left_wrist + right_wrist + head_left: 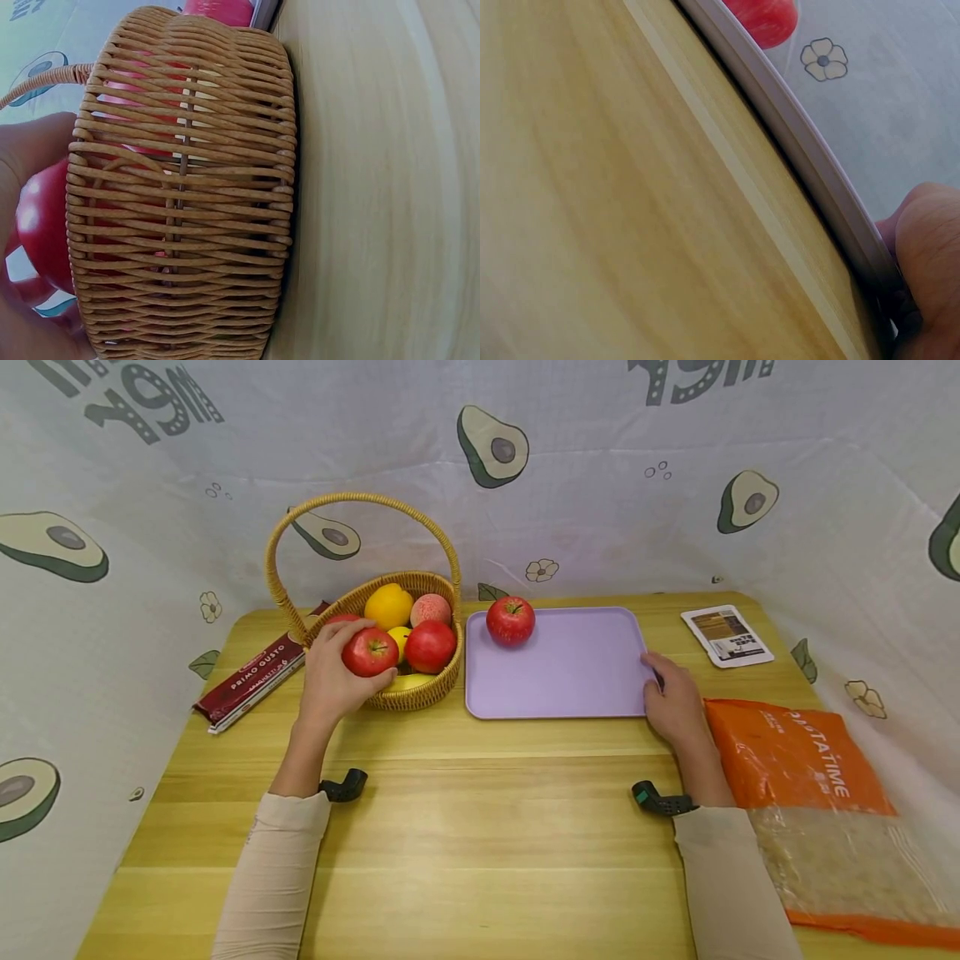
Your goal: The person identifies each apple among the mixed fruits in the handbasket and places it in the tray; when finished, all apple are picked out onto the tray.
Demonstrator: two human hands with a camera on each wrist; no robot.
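Note:
My left hand (333, 672) grips a red apple (371, 652) at the near left side of a wicker basket (420, 693). In the left wrist view, the fingers curl round the apple (46, 225) just over the basket's rim. Other fruit lies in the basket: a yellow fruit (389, 605), a pinkish peach (431, 609) and another red fruit (431, 647). On the right, my right hand (675, 702) holds the right edge of a lilac tray (570, 672). One red apple (511, 622) sits in the tray's far left corner.
A dark red spaghetti pack (255, 681) lies left of the basket, partly behind it. An orange and clear pasta bag (832, 793) lies beside the right forearm. A small white packet (727, 636) rests at the back right. A patterned cloth (585, 510) hangs behind the wooden table (495, 827).

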